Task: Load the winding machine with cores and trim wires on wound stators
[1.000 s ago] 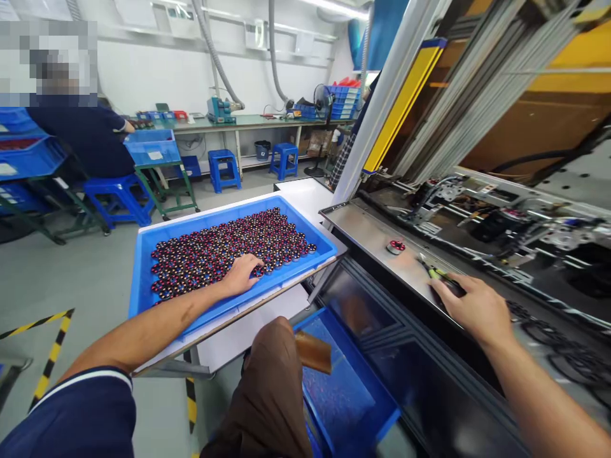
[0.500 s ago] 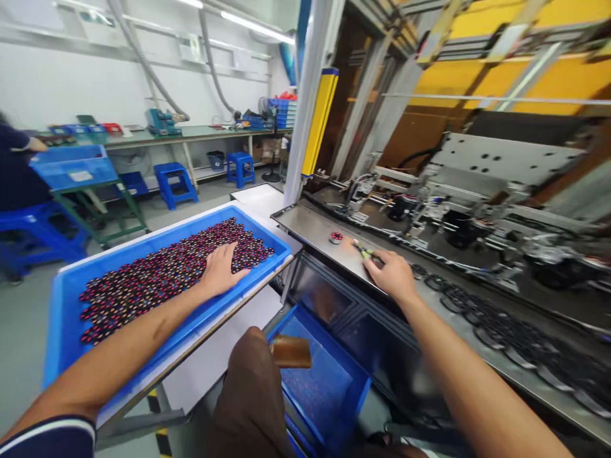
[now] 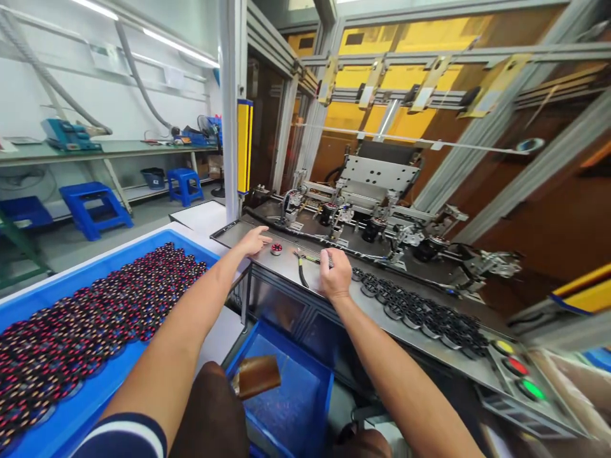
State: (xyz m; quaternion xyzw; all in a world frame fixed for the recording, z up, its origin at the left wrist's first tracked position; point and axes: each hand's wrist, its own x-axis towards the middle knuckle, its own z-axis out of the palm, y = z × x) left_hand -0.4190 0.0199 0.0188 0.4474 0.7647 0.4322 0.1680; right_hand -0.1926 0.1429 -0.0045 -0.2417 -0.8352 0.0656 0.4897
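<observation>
The reach toward the single red-and-black motor (image 3: 276, 249) seems to be the step in hand. The motor is set on the metal shelf (image 3: 284, 267), and the left hand (image 3: 256, 242) is held just left of it, loosely open with the fingers stretched toward it; nothing is seen in its hold, and whether the motor is touched cannot be told. The right hand (image 3: 335, 275) is curled, thumb up, over the shelf to the right. The pliers (image 3: 304, 262) are laid between motor and hand, their handles spread, one pointed toward the near edge and the other toward the curled fingers; whether that handle is gripped cannot be told.

For a pick-up, the left fingers would need to be closed around the motor's rim, with the pliers kept clear, as they are the nearest obstacle on its right.

To the left, a blue tray (image 3: 102, 267) is filled with similar round parts (image 3: 109, 312), partly crossed by the left arm. Black rings (image 3: 420, 312) are heaped along the shelf to the right, so little room is left there. Beyond the shelf, a machine (image 3: 379, 172) is mounted; below, a blue bin (image 3: 298, 381) is seen.
</observation>
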